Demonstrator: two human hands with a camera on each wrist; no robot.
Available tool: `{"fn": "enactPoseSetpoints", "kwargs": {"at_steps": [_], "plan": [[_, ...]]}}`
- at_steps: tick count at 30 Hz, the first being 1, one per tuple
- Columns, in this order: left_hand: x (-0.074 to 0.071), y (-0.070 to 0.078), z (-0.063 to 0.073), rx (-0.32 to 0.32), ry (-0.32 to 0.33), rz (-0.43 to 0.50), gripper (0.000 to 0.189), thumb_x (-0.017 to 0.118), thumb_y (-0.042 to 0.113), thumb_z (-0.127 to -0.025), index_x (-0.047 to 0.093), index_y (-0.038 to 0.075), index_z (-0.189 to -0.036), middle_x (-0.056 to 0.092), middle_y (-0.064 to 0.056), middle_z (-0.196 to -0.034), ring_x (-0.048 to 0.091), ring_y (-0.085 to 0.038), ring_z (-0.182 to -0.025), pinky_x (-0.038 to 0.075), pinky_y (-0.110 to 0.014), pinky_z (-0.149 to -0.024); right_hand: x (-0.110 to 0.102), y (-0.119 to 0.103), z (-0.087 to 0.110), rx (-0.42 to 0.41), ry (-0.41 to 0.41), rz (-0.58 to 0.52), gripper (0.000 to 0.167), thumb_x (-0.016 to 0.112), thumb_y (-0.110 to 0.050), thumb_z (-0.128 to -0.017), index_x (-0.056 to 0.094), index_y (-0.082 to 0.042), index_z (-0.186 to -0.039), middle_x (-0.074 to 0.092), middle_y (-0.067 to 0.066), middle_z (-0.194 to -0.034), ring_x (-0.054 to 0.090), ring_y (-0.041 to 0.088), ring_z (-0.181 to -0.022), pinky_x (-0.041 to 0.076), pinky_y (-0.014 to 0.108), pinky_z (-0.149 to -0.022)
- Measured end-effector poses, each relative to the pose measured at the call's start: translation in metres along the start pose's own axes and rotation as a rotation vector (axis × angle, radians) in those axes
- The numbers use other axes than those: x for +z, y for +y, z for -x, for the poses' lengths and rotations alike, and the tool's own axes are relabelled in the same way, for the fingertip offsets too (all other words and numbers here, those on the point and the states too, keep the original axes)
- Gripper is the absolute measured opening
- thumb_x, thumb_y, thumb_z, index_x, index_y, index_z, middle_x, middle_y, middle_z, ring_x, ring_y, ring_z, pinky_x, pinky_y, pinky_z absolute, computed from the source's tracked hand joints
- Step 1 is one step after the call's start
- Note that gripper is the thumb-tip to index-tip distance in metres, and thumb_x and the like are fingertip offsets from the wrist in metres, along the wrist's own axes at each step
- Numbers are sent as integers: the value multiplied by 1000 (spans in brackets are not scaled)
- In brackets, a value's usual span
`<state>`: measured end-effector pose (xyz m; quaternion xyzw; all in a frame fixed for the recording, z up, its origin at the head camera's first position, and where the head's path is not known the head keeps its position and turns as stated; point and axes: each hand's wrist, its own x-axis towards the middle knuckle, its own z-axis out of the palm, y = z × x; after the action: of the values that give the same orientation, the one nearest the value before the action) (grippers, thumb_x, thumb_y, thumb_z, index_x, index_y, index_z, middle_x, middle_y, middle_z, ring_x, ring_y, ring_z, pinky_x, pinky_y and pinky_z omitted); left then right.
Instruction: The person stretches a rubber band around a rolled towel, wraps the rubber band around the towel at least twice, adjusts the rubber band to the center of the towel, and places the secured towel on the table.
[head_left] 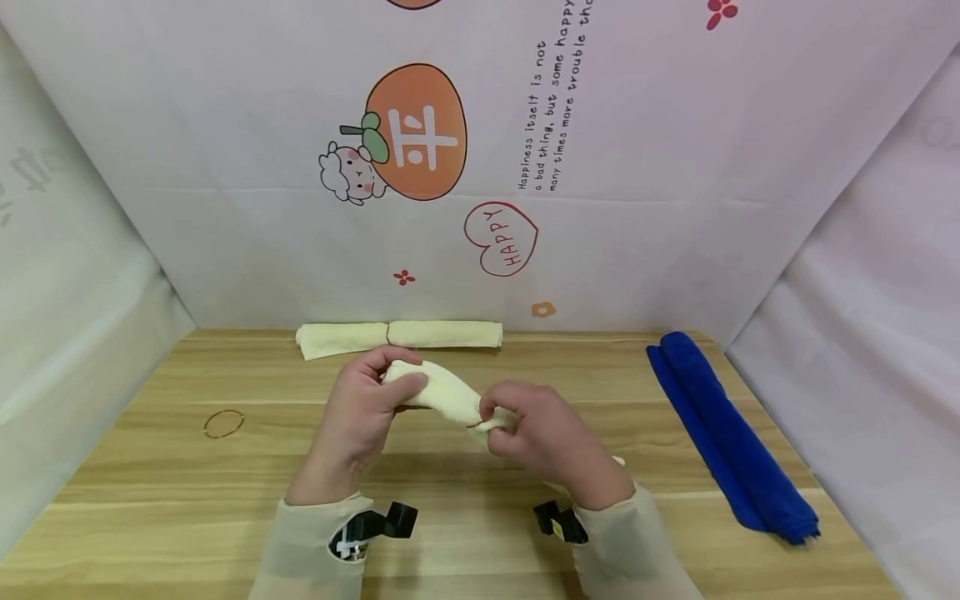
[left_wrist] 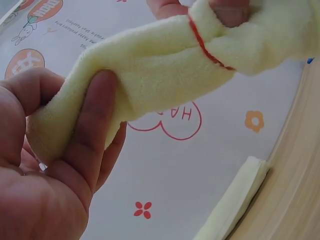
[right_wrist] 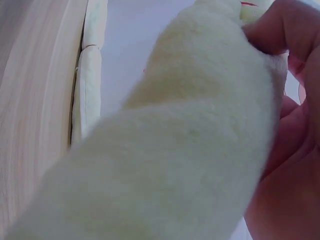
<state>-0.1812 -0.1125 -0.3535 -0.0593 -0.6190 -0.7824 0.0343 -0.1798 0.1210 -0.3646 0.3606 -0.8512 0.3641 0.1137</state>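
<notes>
A pale yellow rolled towel [head_left: 447, 393] is held up over the wooden table between both hands. My left hand [head_left: 360, 412] grips one end of it, thumb on top and fingers around the roll. Further along, the fingers of my right hand [head_left: 547, 437] pinch the towel right beside a thin red band [left_wrist: 204, 46]. That band circles the roll and draws it in, as the left wrist view shows. Past the right hand the loose end of the towel [right_wrist: 150, 170] extends back toward me, partly hidden under the right forearm in the head view.
Another pale yellow rolled towel [head_left: 442, 334], banded at its middle, lies along the back edge of the table [head_left: 225, 517]. At the right lies a folded blue towel [head_left: 738, 442]. A thin reddish-brown ring [head_left: 224, 424] lies at the left. White printed cloth [head_left: 630, 250] walls the table.
</notes>
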Motion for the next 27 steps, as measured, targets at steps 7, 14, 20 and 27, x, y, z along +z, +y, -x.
{"fn": "enactPoseSetpoints", "kwargs": {"at_steps": [7,14,20,27], "plan": [[1,-1,0,-9,-20,14,13,66,-10,-84,67,-4,-94,57,-18,-95,60,-22,-78,55,-29,-66,-3,5,1,-97,-52,-64,30,61,8,-66,48,-18,-75,46,-9,-74,34,6,-59,28,20,-50],[-1,1,1,-21,-11,124,16,62,-11,-89,66,4,-94,54,-18,-101,62,-24,-82,58,-33,-71,-8,2,4,-3,-31,-79,32,64,5,-81,68,-18,-103,65,-4,-91,30,0,-49,32,20,-42],[2,-1,-1,-34,-32,142,17,64,-12,-87,67,4,-91,57,-15,-93,62,-22,-78,56,-31,-67,-7,5,3,-90,-17,-50,29,64,6,-69,62,-19,-82,59,-10,-79,37,3,-56,31,19,-47],[-13,2,-3,-38,77,242,19,58,-9,-94,67,7,-89,56,-12,-101,63,-20,-84,58,-33,-76,-11,15,5,-150,-60,-36,34,62,7,-76,42,-20,-65,47,-12,-69,41,3,-60,35,20,-52]]}}
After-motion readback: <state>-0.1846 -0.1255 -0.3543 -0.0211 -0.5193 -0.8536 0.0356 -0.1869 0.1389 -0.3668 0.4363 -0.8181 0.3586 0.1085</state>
